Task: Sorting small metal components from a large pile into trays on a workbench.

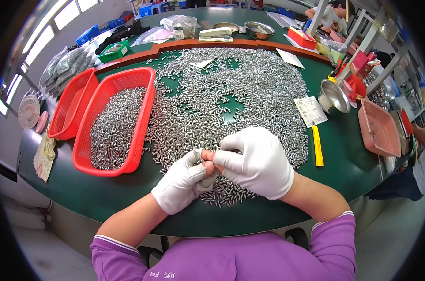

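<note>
- White-gloved left hand (180,185) and right hand (261,164) meet above the tabletop (294,227) toward its near edge, fingertips pinched closed; whether around a part, I cannot tell.
- Silvery metal parts (189,129) lie heaped from near that edge across its middle.
- Apparently parts are being handled singly; next calls for precise fingertip control.
- Red basket (102,172), part-filled, stands toward the left edge; yellow cutter (318,146) lies right of the heap. Neither blocks the hands.

Bright windows (67,15) shone in a pale wall (110,11) at the upper left. A big green table (348,164) filled the middle. Light metal posts (318,16) stood upper right, and grey floor (386,239) showed lower right.
</note>
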